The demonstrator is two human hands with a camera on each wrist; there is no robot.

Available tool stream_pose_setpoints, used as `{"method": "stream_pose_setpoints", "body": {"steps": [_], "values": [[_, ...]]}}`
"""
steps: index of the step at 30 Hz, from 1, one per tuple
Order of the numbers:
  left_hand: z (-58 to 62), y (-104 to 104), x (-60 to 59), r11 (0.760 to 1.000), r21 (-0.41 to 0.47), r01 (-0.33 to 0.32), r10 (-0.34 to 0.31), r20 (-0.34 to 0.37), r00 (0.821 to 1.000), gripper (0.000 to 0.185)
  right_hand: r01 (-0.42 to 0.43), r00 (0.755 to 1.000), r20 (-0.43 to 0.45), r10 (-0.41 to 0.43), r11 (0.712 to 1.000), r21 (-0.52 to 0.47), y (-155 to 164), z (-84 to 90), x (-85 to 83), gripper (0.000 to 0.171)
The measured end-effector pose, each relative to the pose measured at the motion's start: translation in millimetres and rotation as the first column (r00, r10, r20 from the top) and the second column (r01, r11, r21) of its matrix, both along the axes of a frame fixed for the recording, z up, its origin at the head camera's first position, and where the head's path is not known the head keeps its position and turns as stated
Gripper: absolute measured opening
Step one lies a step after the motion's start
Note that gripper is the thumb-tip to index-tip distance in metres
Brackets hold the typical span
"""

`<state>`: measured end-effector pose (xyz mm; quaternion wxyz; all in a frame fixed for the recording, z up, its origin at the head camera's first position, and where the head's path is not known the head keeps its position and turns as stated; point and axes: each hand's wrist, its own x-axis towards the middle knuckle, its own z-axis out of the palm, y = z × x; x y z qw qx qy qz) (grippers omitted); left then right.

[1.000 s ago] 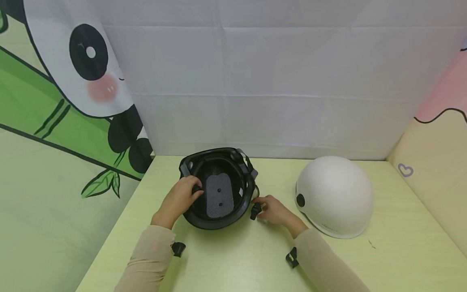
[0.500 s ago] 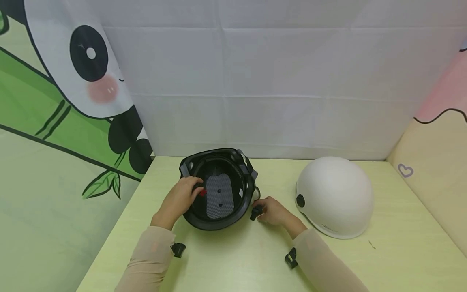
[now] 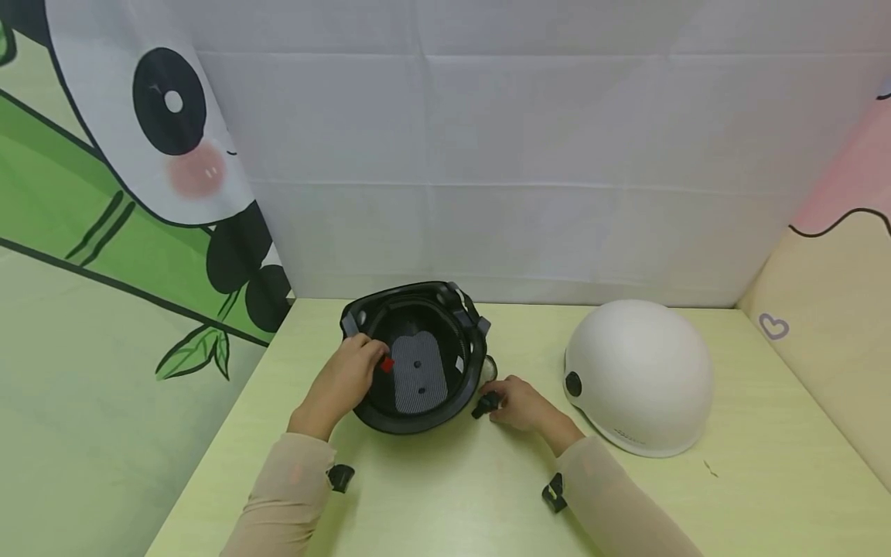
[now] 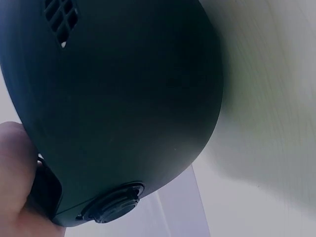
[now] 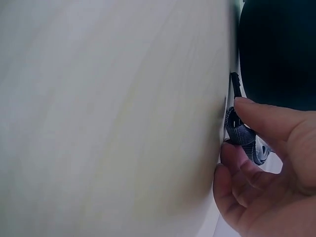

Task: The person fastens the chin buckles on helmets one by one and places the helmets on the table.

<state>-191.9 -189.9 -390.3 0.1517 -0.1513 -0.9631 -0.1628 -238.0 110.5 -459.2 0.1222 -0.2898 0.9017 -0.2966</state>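
A black helmet (image 3: 398, 425) lies upside down on the table, its padded inside facing up. My left hand (image 3: 341, 379) is over its left rim, fingers curled round a strap buckle; a red tab (image 3: 387, 364) shows beside the fingertips, and the rest of the buckle is hidden. The left wrist view is mostly filled by the helmet's smooth outer shell (image 4: 118, 108). Right of the helmet, my right hand (image 3: 522, 404) pinches a black buckle (image 3: 486, 403) close to the table. In the right wrist view, grey webbing strap (image 5: 241, 134) loops between thumb and fingers.
A white helmet (image 3: 636, 375) stands dome up on the right of the pale table (image 3: 431, 503). Black wrist-band clips (image 3: 340, 477) hang at both sleeves. A white cloth wall (image 3: 522, 155) closes the back, with printed panels at both sides.
The red tab has come into view by my left fingers, which have closed further over the buckle. The black helmet has tipped slightly. The buckle in my right hand has turned a little leftward.
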Motion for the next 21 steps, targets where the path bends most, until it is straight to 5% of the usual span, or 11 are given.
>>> {"method": "stream_pose_setpoints", "body": {"steps": [10,21], "values": [[-1.0,1.3,3.2,1.000,0.011,-0.020,0.019,0.049,0.999,0.041,-0.006,1.000,-0.005,0.006,1.000,0.006,0.4,-1.9,-0.2,0.039],[0.6,0.1,3.3,1.000,0.021,0.003,-0.004,0.027,1.000,0.037,-0.003,1.000,-0.015,0.003,1.000,0.019,0.0,-1.0,-0.4,0.038]]}}
